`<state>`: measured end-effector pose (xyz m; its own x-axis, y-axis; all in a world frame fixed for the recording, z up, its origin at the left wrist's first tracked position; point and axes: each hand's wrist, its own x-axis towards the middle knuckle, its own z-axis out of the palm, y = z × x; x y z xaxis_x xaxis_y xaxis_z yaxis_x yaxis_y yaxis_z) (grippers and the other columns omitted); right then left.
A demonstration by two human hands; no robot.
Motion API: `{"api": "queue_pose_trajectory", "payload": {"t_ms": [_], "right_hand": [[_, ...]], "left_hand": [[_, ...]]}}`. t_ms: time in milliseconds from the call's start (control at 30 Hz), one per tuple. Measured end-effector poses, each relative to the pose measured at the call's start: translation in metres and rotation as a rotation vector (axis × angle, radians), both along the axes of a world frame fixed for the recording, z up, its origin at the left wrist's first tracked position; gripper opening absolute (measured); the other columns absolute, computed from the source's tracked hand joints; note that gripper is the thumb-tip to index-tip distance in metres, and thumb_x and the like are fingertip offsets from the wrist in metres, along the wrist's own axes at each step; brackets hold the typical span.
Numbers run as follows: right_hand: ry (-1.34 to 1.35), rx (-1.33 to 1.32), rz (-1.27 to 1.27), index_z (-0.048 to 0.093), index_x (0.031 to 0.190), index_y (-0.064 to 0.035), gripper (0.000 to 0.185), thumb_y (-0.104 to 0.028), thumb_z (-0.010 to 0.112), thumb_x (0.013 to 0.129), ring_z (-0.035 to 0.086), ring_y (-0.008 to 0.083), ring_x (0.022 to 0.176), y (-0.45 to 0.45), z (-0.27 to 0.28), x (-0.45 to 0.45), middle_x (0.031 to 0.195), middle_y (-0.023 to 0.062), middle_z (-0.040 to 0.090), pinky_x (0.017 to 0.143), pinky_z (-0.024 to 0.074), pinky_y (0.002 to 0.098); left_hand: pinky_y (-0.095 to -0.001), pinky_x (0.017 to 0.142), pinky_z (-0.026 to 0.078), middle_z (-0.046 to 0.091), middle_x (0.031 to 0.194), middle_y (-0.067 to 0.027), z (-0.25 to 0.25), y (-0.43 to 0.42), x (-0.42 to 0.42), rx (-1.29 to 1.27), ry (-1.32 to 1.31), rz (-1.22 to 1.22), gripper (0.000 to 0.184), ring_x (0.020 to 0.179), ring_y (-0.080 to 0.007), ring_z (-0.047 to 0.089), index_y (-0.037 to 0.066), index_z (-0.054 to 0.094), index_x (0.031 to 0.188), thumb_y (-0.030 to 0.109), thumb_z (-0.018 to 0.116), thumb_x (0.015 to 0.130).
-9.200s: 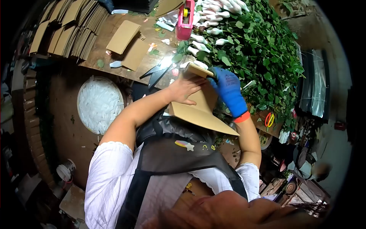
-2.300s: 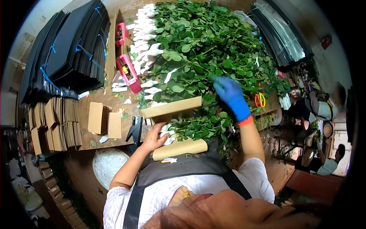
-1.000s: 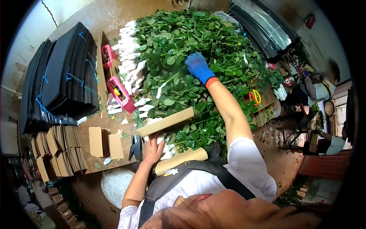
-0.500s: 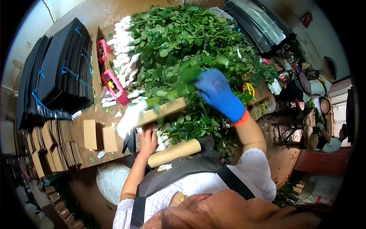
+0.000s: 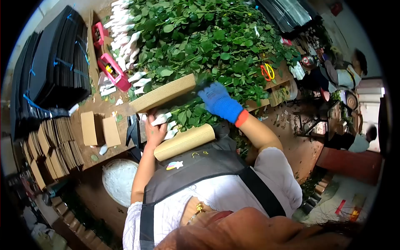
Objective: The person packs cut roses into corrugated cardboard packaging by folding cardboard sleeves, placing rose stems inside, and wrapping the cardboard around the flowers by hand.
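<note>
My left hand (image 5: 155, 132), bare, is at the left end of a piece of corrugated cardboard, its fingers curled against a white-covered flower head (image 5: 161, 119). The cardboard's upper flap (image 5: 164, 92) stands above the leafy stems (image 5: 189, 116), and its lower edge (image 5: 185, 143) curves up near my apron. Another white-covered head (image 5: 171, 132) lies beside my hand. My right hand (image 5: 218, 102), in a blue knitted glove, is right of the flap, fingers bent around a leafy stem partly blurred and hidden. A large pile of leafy stems (image 5: 196, 41) with white-covered heads (image 5: 125, 37) covers the table behind.
Black sheets (image 5: 62, 58) tied with blue straps and folded cardboard (image 5: 54, 146) stand left. Pink holders (image 5: 114, 73), an open cardboard piece (image 5: 100, 129) and scissors with red and yellow handles (image 5: 268, 72) lie on the table. A round white tub (image 5: 121, 181) is below. Co-workers (image 5: 348, 73) are at right.
My gloved right hand has moved left and down toward the cardboard. The white-covered head, blurred before, now rests by my left hand. The view has shifted slightly, and the scissors show more fully.
</note>
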<state>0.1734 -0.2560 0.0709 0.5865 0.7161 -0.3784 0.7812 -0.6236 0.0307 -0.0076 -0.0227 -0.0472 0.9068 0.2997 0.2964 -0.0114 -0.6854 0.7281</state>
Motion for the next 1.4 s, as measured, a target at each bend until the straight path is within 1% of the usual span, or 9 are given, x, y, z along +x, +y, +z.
{"api": "queue_pose_trajectory", "payload": {"t_ms": [233, 533, 633, 767, 867, 933, 1000, 1167, 1400], "right_hand": [[0.19, 0.289, 0.208, 0.065, 0.12, -0.0152, 0.041, -0.045, 0.061, 0.092, 0.069, 0.0364, 0.079, 0.055, 0.024, -0.036, 0.091, 0.0163, 0.072, 0.069, 0.0533, 0.0502], [0.03, 0.137, 0.063, 0.067, 0.122, -0.018, 0.043, -0.047, 0.06, 0.091, 0.066, 0.0361, 0.106, 0.085, -0.077, -0.021, 0.12, 0.0163, 0.068, 0.09, 0.0536, 0.0521], [-0.001, 0.14, 0.088, 0.065, 0.125, -0.0181, 0.044, -0.045, 0.062, 0.09, 0.065, 0.0368, 0.109, 0.084, -0.082, -0.022, 0.122, 0.0164, 0.066, 0.09, 0.0527, 0.053], [-0.036, 0.139, 0.119, 0.063, 0.128, -0.0181, 0.046, -0.044, 0.062, 0.09, 0.064, 0.0375, 0.108, 0.084, -0.084, -0.024, 0.122, 0.0171, 0.065, 0.091, 0.0521, 0.0534], [0.03, 0.101, 0.097, 0.062, 0.131, -0.0184, 0.049, -0.045, 0.063, 0.09, 0.063, 0.0379, 0.11, 0.084, -0.084, -0.019, 0.124, 0.0176, 0.064, 0.092, 0.0514, 0.0532], [0.098, 0.1, 0.077, 0.061, 0.132, -0.0186, 0.051, -0.046, 0.063, 0.09, 0.062, 0.0379, 0.111, 0.083, -0.079, -0.018, 0.125, 0.0176, 0.064, 0.093, 0.0509, 0.053], [0.143, 0.141, 0.095, 0.061, 0.133, -0.019, 0.052, -0.048, 0.063, 0.089, 0.062, 0.0378, 0.111, 0.082, -0.074, -0.016, 0.125, 0.0174, 0.064, 0.094, 0.0505, 0.0529], [0.023, 0.109, 0.061, 0.066, 0.125, -0.0186, 0.048, -0.049, 0.065, 0.088, 0.064, 0.0377, 0.108, 0.087, -0.086, -0.022, 0.121, 0.0169, 0.065, 0.093, 0.0503, 0.0542], [0.029, 0.158, 0.053, 0.067, 0.122, -0.0169, 0.045, -0.047, 0.064, 0.088, 0.064, 0.0382, 0.106, 0.086, -0.081, -0.027, 0.118, 0.0173, 0.066, 0.092, 0.0503, 0.0536]], "left_hand": [[-0.0491, 0.099, 0.044, 0.058, 0.126, -0.0215, -0.003, -0.001, 0.0, -0.093, 0.062, 0.027, 0.051, 0.116, -0.0433, 0.054, 0.004, 0.054, 0.13, 0.014, 0.067, 0.082], [-0.0494, 0.094, 0.046, 0.062, 0.118, -0.0241, 0.012, 0.012, -0.002, -0.273, 0.102, 0.04, 0.051, 0.111, -0.0468, 0.056, 0.002, 0.049, 0.134, 0.03, 0.065, 0.095], [-0.0464, 0.077, 0.051, 0.067, 0.094, -0.0206, 0.03, 0.015, 0.003, -0.175, 0.052, 0.099, 0.022, 0.087, -0.0418, 0.063, 0.006, 0.064, 0.112, 0.023, 0.058, 0.099], [-0.038, 0.065, 0.05, 0.067, 0.084, -0.0159, 0.025, 0.016, -0.007, -0.218, 0.054, 0.198, 0.018, 0.07, -0.0306, 0.062, 0.002, 0.067, 0.101, 0.017, 0.057, 0.1], [-0.0309, 0.063, 0.046, 0.065, 0.079, -0.0089, 0.03, 0.024, -0.022, -0.718, -0.09, 0.537, 0.017, 0.065, -0.017, 0.055, -0.002, 0.067, 0.093, 0.012, 0.059, 0.099], [-0.0304, 0.061, 0.045, 0.065, 0.081, -0.0119, 0.015, 0.047, -0.028, -0.493, -0.229, 0.457, 0.018, 0.067, -0.0154, 0.057, 0.0, 0.057, 0.083, 0.014, 0.061, 0.095], [-0.0283, 0.066, 0.048, 0.062, 0.082, -0.0047, 0.013, 0.041, -0.025, -0.527, 0.17, 0.413, 0.018, 0.068, -0.0128, 0.057, 0.004, 0.054, 0.09, 0.014, 0.069, 0.091], [-0.0394, 0.07, 0.048, 0.062, 0.085, -0.017, 0.017, 0.016, -0.005, -0.235, 0.229, 0.254, 0.026, 0.077, -0.0359, 0.06, -0.001, 0.062, 0.086, 0.025, 0.067, 0.093], [-0.0354, 0.071, 0.046, 0.056, 0.079, -0.0074, 0.011, 0.007, -0.019, -0.568, -0.091, 0.398, 0.017, 0.075, -0.0234, 0.057, -0.001, 0.061, 0.088, 0.013, 0.06, 0.097]]}}
